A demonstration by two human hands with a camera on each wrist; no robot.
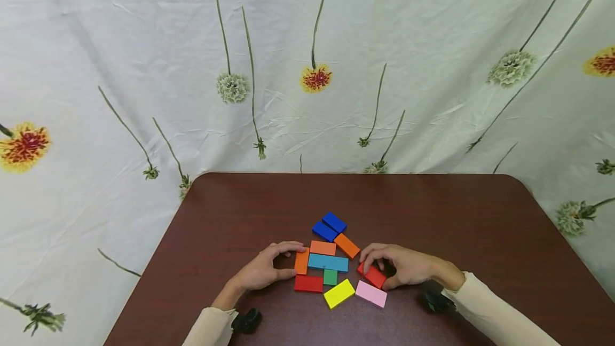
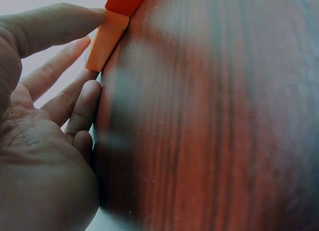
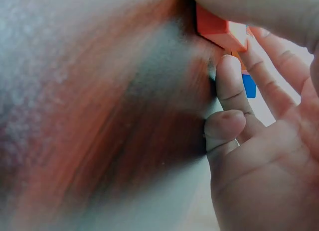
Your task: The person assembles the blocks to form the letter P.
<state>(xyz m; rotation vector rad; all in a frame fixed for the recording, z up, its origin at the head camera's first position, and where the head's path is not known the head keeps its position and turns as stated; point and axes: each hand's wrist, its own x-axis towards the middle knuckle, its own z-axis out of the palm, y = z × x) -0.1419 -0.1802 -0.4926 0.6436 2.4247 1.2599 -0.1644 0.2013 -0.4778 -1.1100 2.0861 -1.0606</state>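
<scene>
My left hand [image 1: 261, 269] pinches the ends of an orange block [image 1: 301, 262] between thumb and fingertips at the left side of a flat group of coloured blocks. In the left wrist view that orange block [image 2: 105, 39] touches a red block [image 2: 124, 2]. On the other side, my right hand [image 1: 408, 266] grips a slanted red block [image 1: 372, 276] by its ends, thumb at the near end. The right wrist view shows this red block [image 3: 219, 29] low on the tabletop, partly hidden by the thumb. A pink block [image 1: 371, 293] lies just below it.
Between the hands lie a light-blue block [image 1: 328, 262], a green block [image 1: 330, 277], a salmon block [image 1: 323, 248] and a yellow block [image 1: 339, 293]. Another orange block [image 1: 347, 245] and two blue blocks [image 1: 334, 222] slant behind. The dark brown table [image 1: 230, 202] meets a flowered cloth [image 1: 278, 122].
</scene>
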